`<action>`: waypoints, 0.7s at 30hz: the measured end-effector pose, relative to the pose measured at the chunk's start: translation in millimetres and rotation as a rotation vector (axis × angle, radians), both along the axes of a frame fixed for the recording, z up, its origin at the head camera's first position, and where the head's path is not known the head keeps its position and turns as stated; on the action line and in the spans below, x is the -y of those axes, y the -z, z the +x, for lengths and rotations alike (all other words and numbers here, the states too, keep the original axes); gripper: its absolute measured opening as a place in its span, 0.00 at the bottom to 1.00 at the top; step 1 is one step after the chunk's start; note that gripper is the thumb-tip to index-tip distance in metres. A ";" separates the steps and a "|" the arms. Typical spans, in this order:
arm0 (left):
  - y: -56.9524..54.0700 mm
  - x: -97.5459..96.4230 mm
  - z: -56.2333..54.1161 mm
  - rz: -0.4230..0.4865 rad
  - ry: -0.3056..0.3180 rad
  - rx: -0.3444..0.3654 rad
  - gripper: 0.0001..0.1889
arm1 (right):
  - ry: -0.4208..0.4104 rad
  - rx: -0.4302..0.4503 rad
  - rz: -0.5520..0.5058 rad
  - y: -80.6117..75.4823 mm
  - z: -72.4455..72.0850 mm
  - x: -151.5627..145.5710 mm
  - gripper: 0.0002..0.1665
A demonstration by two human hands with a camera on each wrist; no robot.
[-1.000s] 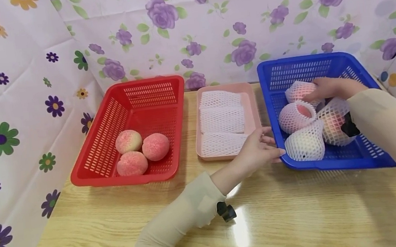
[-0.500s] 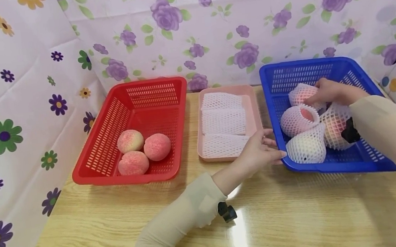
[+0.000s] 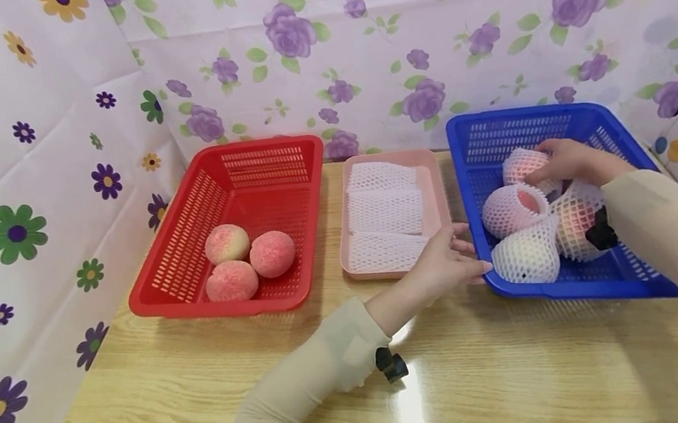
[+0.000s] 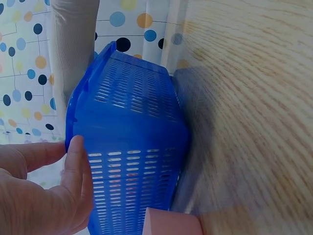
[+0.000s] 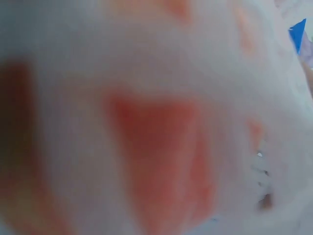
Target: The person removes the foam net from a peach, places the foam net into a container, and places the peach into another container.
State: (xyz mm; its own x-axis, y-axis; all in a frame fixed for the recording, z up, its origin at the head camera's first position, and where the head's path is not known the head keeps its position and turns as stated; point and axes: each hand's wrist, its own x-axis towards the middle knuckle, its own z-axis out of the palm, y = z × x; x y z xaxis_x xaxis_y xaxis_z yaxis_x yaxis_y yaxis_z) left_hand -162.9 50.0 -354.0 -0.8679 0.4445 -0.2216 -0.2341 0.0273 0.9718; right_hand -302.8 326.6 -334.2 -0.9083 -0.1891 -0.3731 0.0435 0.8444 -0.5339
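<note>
Fruit in white foam netting lies in the blue basket [image 3: 595,291] on the right of the table [image 3: 481,382], in the head view. The right hand [image 3: 576,162] reaches in from the right, thumb and fingers bent about the far netted fruit [image 3: 517,166]. Three more sit closer: a pink one [image 3: 503,213] to the left, a pale one [image 3: 527,259] at the near left corner, a red-and-yellow one [image 3: 570,228] to the right. The left hand [image 3: 446,261] pinches the rim near that corner. Just left of the basket, a pink tray [image 3: 432,195] holds flat netting sleeves [image 3: 385,210]; farther left, a red basket [image 3: 219,309] holds three bare peaches [image 3: 231,281].

The left wrist view shows thumb and fingertips on either side of the blue rim, the tray's corner close by.

The right wrist view is blurred, filled by netting over red-orange patches; the hand's hold cannot be told there.
</note>
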 end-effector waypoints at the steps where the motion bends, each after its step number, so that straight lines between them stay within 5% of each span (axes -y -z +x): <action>1: -0.3 0.1 0.1 -0.006 0.003 -0.001 0.37 | 0.007 -0.008 0.002 -0.2 0.5 -0.7 0.51; 12: -4.7 7.7 -1.3 -0.096 0.065 -0.028 0.37 | 0.004 -0.153 0.036 -19.0 3.3 -4.6 0.54; 21: -19.2 33.2 -0.6 -0.207 0.143 -0.158 0.32 | 0.045 -0.233 -0.005 -44.2 16.7 -0.4 0.55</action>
State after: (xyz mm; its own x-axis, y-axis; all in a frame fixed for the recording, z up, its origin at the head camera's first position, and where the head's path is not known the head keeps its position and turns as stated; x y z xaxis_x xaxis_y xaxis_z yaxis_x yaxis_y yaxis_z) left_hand -163.5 16.8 -334.8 -0.8305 0.5245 -0.1873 -0.0596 0.2506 0.9663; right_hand -286.0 327.0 -289.9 -0.9775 -0.1475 -0.1511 -0.0438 0.8417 -0.5381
